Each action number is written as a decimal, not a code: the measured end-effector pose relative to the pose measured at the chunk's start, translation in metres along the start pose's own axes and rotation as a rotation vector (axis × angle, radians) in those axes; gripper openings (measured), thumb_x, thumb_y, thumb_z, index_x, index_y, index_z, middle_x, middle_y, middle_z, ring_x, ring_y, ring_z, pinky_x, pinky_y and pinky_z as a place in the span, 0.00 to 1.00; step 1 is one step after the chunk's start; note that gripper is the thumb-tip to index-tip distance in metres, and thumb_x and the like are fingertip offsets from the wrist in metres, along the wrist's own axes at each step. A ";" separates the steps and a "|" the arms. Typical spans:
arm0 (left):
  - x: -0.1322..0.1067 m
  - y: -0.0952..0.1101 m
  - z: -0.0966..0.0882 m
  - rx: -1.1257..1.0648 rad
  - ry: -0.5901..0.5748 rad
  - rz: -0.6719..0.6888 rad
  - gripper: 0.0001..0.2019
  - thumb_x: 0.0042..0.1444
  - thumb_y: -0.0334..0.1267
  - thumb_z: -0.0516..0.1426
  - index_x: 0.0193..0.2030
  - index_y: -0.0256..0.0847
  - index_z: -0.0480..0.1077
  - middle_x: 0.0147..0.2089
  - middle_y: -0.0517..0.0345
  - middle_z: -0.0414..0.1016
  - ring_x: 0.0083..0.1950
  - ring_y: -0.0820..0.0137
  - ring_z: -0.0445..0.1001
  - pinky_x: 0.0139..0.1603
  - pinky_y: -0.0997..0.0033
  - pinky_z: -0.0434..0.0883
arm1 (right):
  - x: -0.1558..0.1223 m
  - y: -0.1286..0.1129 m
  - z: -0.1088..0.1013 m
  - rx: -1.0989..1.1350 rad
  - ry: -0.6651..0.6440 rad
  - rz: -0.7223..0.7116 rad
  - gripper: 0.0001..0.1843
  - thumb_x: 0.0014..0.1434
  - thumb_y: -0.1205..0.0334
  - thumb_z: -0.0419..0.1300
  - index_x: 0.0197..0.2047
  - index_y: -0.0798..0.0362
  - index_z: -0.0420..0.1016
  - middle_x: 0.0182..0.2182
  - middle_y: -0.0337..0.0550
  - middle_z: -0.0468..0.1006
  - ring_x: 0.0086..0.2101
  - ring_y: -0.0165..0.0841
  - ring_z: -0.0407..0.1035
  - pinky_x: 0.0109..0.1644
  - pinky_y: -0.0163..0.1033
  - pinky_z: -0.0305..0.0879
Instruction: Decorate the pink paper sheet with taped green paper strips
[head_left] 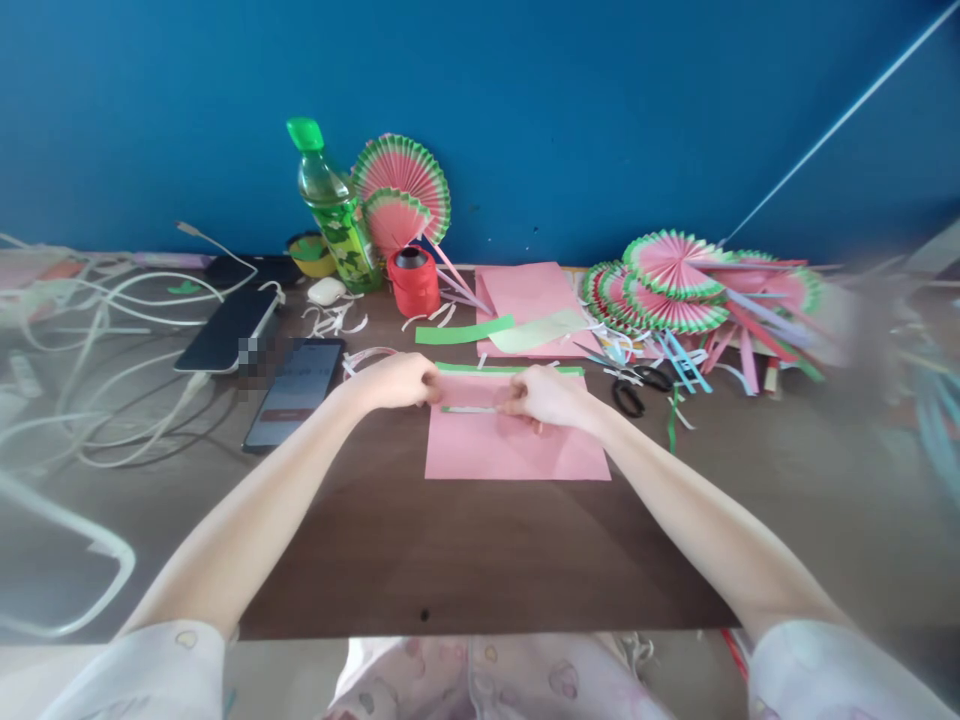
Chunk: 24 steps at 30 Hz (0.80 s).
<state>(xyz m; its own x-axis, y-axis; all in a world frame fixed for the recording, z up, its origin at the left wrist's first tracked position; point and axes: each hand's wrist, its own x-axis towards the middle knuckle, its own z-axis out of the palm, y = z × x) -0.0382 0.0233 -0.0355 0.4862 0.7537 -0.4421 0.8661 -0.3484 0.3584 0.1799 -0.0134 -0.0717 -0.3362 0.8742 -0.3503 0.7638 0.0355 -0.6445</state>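
A sheet of pink paper (517,455) lies flat on the table in front of me, with a green paper strip (510,371) along its far edge. Across the sheet, a short narrow white-and-green strip (469,409) stretches between my hands. My right hand (546,396) rests over the paper, thumb and finger pinched on the strip's right end. At the sheet's upper left edge is my left hand (409,381), its fingers closed near the strip's left end; what they grip is too small to make out.
Behind the sheet lie more pink paper (532,290) and a loose green strip (465,330). Scissors (634,385) and folded paper fans (671,280) are at right. A bottle (337,220), red container (414,285), phone (296,395), power bank (229,330) and tangled cables (105,310) stand left.
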 end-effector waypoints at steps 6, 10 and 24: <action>-0.002 0.008 0.007 0.171 0.071 -0.052 0.15 0.46 0.51 0.51 0.23 0.41 0.66 0.25 0.59 0.71 0.27 0.70 0.68 0.26 0.74 0.54 | 0.000 -0.002 0.000 0.004 0.004 0.002 0.15 0.48 0.57 0.61 0.19 0.55 0.61 0.16 0.38 0.72 0.13 0.27 0.67 0.20 0.30 0.62; -0.002 0.008 0.011 0.191 0.090 -0.064 0.15 0.45 0.52 0.52 0.24 0.42 0.66 0.26 0.60 0.72 0.29 0.69 0.69 0.27 0.73 0.55 | 0.000 -0.003 -0.001 -0.074 0.023 0.013 0.18 0.47 0.50 0.61 0.19 0.55 0.63 0.13 0.38 0.69 0.13 0.27 0.65 0.21 0.31 0.61; 0.001 0.007 0.012 0.196 0.085 -0.086 0.15 0.44 0.53 0.52 0.24 0.43 0.68 0.28 0.60 0.73 0.31 0.67 0.70 0.28 0.73 0.56 | -0.003 -0.002 -0.015 0.041 -0.147 0.059 0.10 0.50 0.63 0.57 0.20 0.55 0.62 0.17 0.38 0.72 0.15 0.27 0.67 0.18 0.30 0.63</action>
<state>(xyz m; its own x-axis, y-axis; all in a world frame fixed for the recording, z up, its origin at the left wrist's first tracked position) -0.0304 0.0147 -0.0428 0.4056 0.8266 -0.3901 0.9138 -0.3765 0.1523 0.1875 -0.0089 -0.0594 -0.3711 0.7937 -0.4821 0.7625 -0.0359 -0.6460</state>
